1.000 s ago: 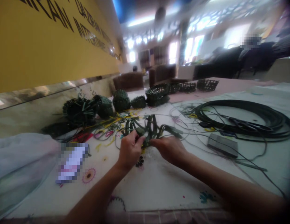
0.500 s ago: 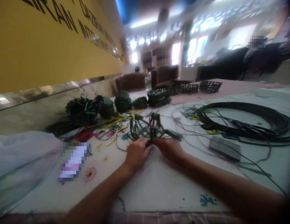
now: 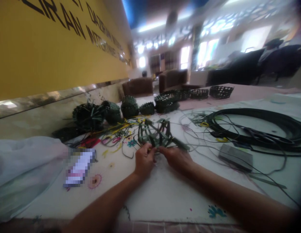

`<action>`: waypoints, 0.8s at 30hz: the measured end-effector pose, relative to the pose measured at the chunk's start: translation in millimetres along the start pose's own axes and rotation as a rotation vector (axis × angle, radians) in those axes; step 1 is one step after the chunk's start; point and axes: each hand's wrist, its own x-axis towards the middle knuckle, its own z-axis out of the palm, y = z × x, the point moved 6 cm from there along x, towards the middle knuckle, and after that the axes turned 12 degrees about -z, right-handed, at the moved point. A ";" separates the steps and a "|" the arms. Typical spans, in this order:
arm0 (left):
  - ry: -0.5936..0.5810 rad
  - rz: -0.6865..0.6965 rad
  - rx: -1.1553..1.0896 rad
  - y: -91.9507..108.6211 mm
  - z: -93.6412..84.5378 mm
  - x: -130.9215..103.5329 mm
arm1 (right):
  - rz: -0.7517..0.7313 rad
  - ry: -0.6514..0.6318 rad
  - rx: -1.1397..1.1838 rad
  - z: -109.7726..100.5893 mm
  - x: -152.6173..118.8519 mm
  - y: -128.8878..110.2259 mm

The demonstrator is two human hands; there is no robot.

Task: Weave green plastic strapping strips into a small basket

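A loosely woven basket [image 3: 155, 134] of dark green strips stands on the white patterned tablecloth [image 3: 162, 194] in the middle. Its near lower edge is pinched by my left hand [image 3: 145, 158], the thumb and fingers pressed together. My right hand [image 3: 177, 157] grips the same edge just to the right, fingers closed. The two hands' fingertips nearly meet. One wide green strip [image 3: 180, 144] sticks out to the right above my right hand. Blur hides the finer weave at the fingertips.
Behind are several finished green baskets [image 3: 129, 106] in a row. On the right lie a large coil of dark strip [image 3: 252, 111], a grey block [image 3: 235, 157] and loose cords. A plastic sheet [image 3: 24, 171] and a red item [image 3: 91, 141] are at the left.
The whole view has shifted slightly. My left hand's fingers have curled and moved a little at the basket's edge; the basket has turned slightly. Both hands still hold it.
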 end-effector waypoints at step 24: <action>0.055 0.197 0.271 33.8 -9.3 -7.4 | -0.101 0.119 0.094 -11.8 -4.5 -4.7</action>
